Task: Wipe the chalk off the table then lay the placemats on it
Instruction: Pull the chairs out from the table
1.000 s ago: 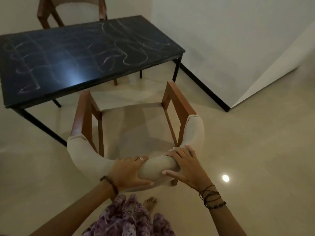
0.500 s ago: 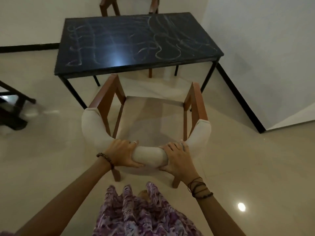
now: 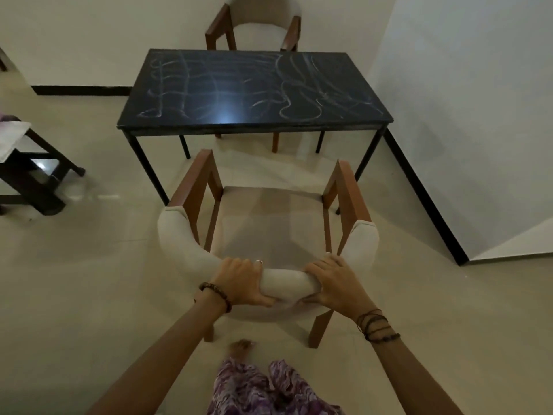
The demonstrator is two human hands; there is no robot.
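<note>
The person stands behind a chair [image 3: 266, 223] and holds its soft white back with both hands. The left hand [image 3: 239, 284] has its fingers [image 3: 239, 263] curled over the top of the back, gripping it. The right hand [image 3: 335, 286] grips the back too, just beside the left hand, with its fingers [image 3: 327, 263] wrapped over the top.

The counter [image 3: 251, 91] is dark and stands just past the chair's front. White chalk [image 3: 299, 94] lines run all over its top. A second chair [image 3: 254, 28] stands at the counter's far side, by the wall. A low dark stand [image 3: 33, 169] sits on the floor, well off from the counter's left end.
</note>
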